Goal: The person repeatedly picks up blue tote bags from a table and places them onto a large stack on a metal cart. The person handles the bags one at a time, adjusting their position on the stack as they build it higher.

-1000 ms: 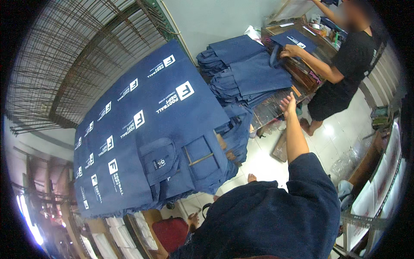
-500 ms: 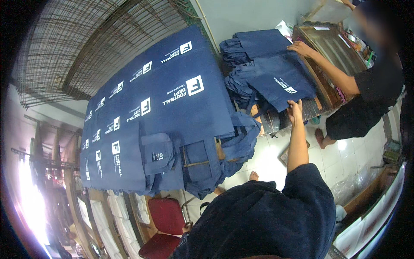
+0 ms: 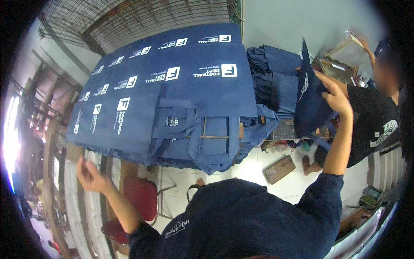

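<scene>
Hanging at right of frame, the navy bag (image 3: 309, 103) is now raised off the stack (image 3: 282, 60) — apparently separated as one piece. Right hand (image 3: 338, 99): grip closed on its edge. Left hand (image 3: 92, 175): now visible, lower left — fingers loosely parted, seemingly empty.

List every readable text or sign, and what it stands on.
Wording is not copied here; prints by place:
Spread navy bags: white lettering with square emblems, readable.
Bag in right hand: white print, too slanted to read.
Wearer's dark shirt: small white lettering.
Co-worker's black shirt: white print, partly unclear.
</scene>
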A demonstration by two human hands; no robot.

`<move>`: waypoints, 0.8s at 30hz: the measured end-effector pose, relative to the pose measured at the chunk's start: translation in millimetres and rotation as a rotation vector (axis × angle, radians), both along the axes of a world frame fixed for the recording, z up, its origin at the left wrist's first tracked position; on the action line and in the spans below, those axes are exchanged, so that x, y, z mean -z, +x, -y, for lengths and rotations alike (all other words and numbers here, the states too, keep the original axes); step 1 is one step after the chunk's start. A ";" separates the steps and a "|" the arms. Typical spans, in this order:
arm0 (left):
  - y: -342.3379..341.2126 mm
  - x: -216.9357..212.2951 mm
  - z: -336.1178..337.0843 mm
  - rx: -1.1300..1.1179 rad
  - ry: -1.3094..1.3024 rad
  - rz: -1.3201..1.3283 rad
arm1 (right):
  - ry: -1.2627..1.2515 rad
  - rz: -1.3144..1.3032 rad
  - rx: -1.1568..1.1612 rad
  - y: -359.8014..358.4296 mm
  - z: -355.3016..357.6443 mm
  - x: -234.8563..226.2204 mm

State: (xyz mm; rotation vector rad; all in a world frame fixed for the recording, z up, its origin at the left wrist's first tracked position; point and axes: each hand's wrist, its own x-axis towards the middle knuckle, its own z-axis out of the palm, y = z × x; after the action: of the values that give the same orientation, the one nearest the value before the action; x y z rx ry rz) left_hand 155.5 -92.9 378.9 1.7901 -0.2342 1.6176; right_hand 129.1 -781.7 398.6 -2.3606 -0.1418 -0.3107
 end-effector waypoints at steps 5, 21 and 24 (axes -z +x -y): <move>40.4 -76.4 119.5 0.628 0.513 -0.446 | -0.502 0.046 0.158 -40.1 -65.1 -109.4; 111.1 -85.5 276.5 1.863 0.430 -1.068 | -0.441 0.223 0.534 -204.4 -109.0 -208.1; 94.6 -115.9 290.6 1.957 0.276 -0.994 | -0.253 0.287 0.614 -215.7 -88.9 -176.2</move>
State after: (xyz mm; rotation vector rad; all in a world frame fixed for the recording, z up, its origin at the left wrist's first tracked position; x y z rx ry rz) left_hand 250.1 -383.6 494.8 1.2197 -1.1907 -0.6591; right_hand -86.5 -692.9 574.8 -2.5480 0.4434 -0.9753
